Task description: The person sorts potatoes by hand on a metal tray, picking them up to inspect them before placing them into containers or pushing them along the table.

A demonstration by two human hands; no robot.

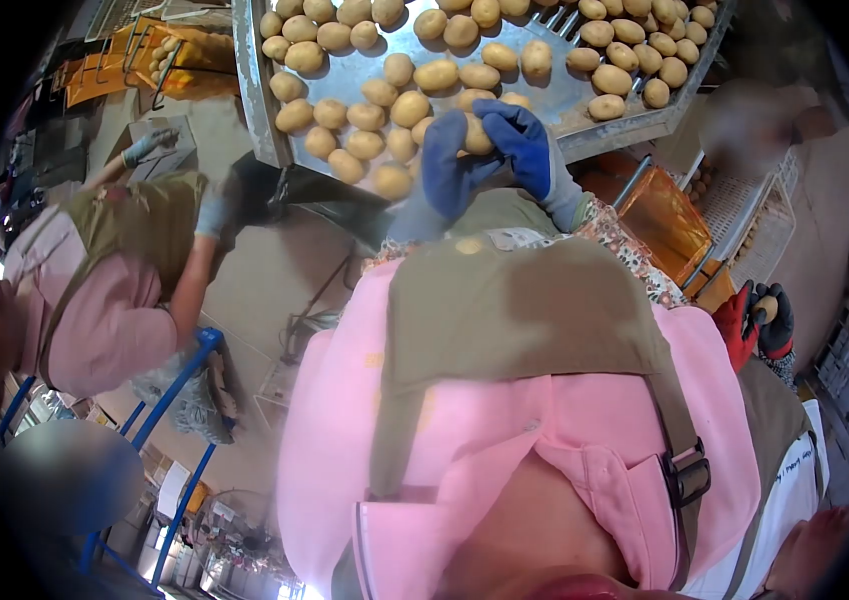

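Observation:
Both hands wear blue gloves with grey cuffs and meet at the near edge of a metal sorting tray [585, 138]. A potato [478, 136] is held between them. My left hand [447, 170] is closed against its left side, with the fingertips partly hidden. From the right, my right hand [522, 150] curls its fingers round the same potato. Many loose potatoes [410, 108] lie on the tray to the left and beyond the hands.
A co-worker [110, 270] in gloves is at the left, near a blue metal frame [180, 385]. Another person's red-and-black gloved hands [757, 322] hold a potato at the right. Orange mesh bags [667, 222] hang beside the tray, near a white plastic crate [760, 225].

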